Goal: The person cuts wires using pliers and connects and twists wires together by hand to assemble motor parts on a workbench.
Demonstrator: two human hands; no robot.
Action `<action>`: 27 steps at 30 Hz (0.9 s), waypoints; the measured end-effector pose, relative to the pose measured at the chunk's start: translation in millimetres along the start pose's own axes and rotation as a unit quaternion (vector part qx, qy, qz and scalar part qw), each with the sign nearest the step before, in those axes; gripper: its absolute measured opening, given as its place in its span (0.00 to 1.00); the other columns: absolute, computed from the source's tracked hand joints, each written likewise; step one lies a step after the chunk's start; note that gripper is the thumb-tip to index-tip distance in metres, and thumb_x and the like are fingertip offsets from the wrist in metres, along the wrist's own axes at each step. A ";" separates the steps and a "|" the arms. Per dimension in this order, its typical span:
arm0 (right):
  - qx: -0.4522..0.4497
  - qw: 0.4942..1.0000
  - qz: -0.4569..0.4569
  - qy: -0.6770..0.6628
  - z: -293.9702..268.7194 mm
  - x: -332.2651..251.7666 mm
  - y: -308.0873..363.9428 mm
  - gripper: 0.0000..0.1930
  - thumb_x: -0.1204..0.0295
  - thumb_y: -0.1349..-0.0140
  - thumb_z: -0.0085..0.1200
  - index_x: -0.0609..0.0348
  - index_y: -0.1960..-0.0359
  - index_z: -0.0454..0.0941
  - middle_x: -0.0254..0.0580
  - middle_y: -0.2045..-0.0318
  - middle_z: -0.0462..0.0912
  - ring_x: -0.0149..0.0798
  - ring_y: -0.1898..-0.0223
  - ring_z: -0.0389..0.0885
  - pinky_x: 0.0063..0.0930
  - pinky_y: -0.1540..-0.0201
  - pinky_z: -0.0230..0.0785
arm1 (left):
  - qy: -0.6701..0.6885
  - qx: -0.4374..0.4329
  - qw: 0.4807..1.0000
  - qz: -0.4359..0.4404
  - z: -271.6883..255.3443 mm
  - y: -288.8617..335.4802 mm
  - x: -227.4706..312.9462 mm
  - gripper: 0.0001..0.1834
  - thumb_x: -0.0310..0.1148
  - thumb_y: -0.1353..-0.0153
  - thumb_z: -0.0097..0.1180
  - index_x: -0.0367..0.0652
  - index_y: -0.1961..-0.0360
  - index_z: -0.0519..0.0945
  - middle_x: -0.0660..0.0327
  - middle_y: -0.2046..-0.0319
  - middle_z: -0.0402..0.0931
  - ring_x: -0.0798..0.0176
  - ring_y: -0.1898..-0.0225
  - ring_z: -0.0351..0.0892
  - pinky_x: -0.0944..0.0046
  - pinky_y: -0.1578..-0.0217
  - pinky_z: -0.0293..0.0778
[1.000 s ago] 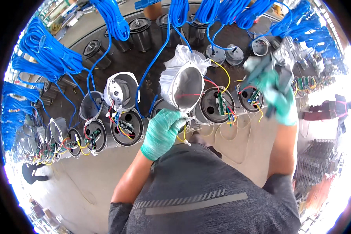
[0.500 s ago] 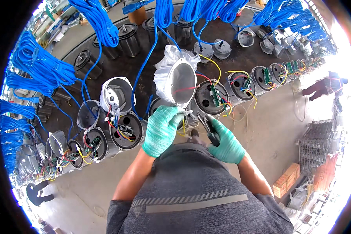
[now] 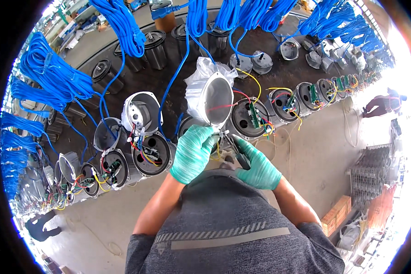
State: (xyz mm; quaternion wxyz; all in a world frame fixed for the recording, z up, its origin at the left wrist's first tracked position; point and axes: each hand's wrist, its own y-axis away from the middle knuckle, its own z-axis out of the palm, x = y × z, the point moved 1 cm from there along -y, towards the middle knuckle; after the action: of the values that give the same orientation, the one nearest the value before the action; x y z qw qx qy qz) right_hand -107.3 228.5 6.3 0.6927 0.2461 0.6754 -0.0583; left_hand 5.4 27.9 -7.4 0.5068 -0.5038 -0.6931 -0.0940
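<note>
My left hand [image 3: 194, 148], in a green knit glove, is closed with thumb and fingertips pinched on a small white wire connector [image 3: 223, 133]. My right hand [image 3: 259, 168], gloved the same way, is wrapped around dark-handled pliers [image 3: 240, 156]. Their metal jaws point up and left, right beside the connector; whether they grip it I cannot tell. Just beyond my fingers, a grey metal housing [image 3: 217, 98] stands tilted with its open mouth toward me, a clear plastic bag [image 3: 197, 86] around its back. My left hand partly hides a round black-faced motor [image 3: 183, 125].
A row of round motor units with green circuit boards [image 3: 253, 114] and coloured wires runs along the dark bench [image 3: 169, 80]. Coiled blue cables [image 3: 55, 73] hang left and above. Black cylinders [image 3: 155, 48] stand behind. Cartons [image 3: 337, 214] and a wire basket [image 3: 370, 171] sit on the floor right.
My right hand has moved left with the pliers, bringing their jaws up to the white connector. My left hand keeps its pinch. The whole view has shifted slightly.
</note>
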 end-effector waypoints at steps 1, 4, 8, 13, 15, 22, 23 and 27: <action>-0.004 1.000 0.007 0.029 -0.8 -4.7 -0.6 0.47 0.84 0.41 0.56 0.62 0.17 0.55 0.48 0.25 0.72 0.35 0.29 0.72 0.30 0.27 0.65 | 0.003 0.002 1.000 -0.003 0.0 0.3 -0.1 0.14 0.23 0.38 0.71 0.42 0.51 0.89 0.50 0.60 0.86 0.44 0.59 0.86 0.52 0.56 0.81; -0.008 0.995 0.018 0.098 -4.7 0.6 -3.5 0.46 0.82 0.41 0.56 0.64 0.18 0.55 0.54 0.27 0.74 0.40 0.28 0.74 0.32 0.27 0.66 | 0.006 0.003 1.000 -0.003 -0.3 -0.2 0.5 0.14 0.22 0.38 0.70 0.41 0.51 0.89 0.50 0.60 0.86 0.44 0.59 0.86 0.52 0.56 0.81; -0.002 0.990 0.008 0.139 -4.6 22.3 -9.5 0.45 0.79 0.42 0.56 0.65 0.19 0.55 0.61 0.30 0.75 0.49 0.28 0.75 0.37 0.28 0.68 | -0.009 -0.009 1.000 -0.015 -0.7 -1.0 4.1 0.14 0.22 0.38 0.70 0.42 0.50 0.89 0.50 0.61 0.86 0.43 0.60 0.86 0.50 0.57 0.81; 0.034 0.962 0.001 0.271 1.3 13.6 -14.2 0.42 0.75 0.42 0.58 0.66 0.23 0.59 0.70 0.42 0.82 0.66 0.38 0.82 0.47 0.38 0.76 | -0.033 0.004 0.999 0.015 3.8 -3.0 2.4 0.16 0.20 0.37 0.68 0.43 0.48 0.89 0.51 0.61 0.86 0.46 0.61 0.87 0.53 0.58 0.81; 0.028 0.961 0.030 0.273 2.2 4.8 -17.4 0.41 0.75 0.42 0.58 0.65 0.24 0.60 0.70 0.47 0.83 0.68 0.43 0.83 0.50 0.42 0.77 | -0.026 0.012 0.999 0.024 7.3 -3.4 1.6 0.16 0.21 0.39 0.69 0.42 0.49 0.88 0.50 0.63 0.85 0.43 0.62 0.84 0.49 0.59 0.80; 0.021 0.963 -0.026 0.267 -10.5 14.1 -12.0 0.40 0.74 0.41 0.59 0.60 0.24 0.63 0.58 0.56 0.87 0.57 0.56 0.89 0.47 0.52 0.79 | -0.006 0.023 0.999 0.027 7.5 -2.1 2.0 0.16 0.21 0.37 0.68 0.43 0.48 0.88 0.50 0.61 0.85 0.44 0.59 0.85 0.51 0.57 0.80; -0.017 0.975 -0.020 0.219 -17.2 11.8 -9.6 0.42 0.72 0.41 0.60 0.58 0.23 0.62 0.60 0.49 0.86 0.59 0.49 0.88 0.47 0.46 0.79 | -0.003 0.019 1.000 0.014 6.9 -1.3 4.2 0.15 0.21 0.37 0.68 0.43 0.49 0.88 0.50 0.61 0.85 0.44 0.58 0.85 0.51 0.57 0.80; -0.135 0.966 0.044 0.216 -65.1 -87.3 22.1 0.45 0.72 0.42 0.64 0.56 0.20 0.62 0.55 0.41 0.84 0.45 0.42 0.85 0.39 0.37 0.76 | 0.016 0.011 0.998 -0.066 2.0 1.0 2.5 0.12 0.22 0.35 0.68 0.42 0.51 0.90 0.52 0.60 0.86 0.46 0.59 0.86 0.52 0.57 0.81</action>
State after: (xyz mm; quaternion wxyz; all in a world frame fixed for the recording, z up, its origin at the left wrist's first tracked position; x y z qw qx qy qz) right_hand -164.2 253.1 98.5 0.5595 0.1869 0.7987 0.1186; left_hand 5.0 31.2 -6.7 0.5162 -0.4493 -0.7179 -0.1277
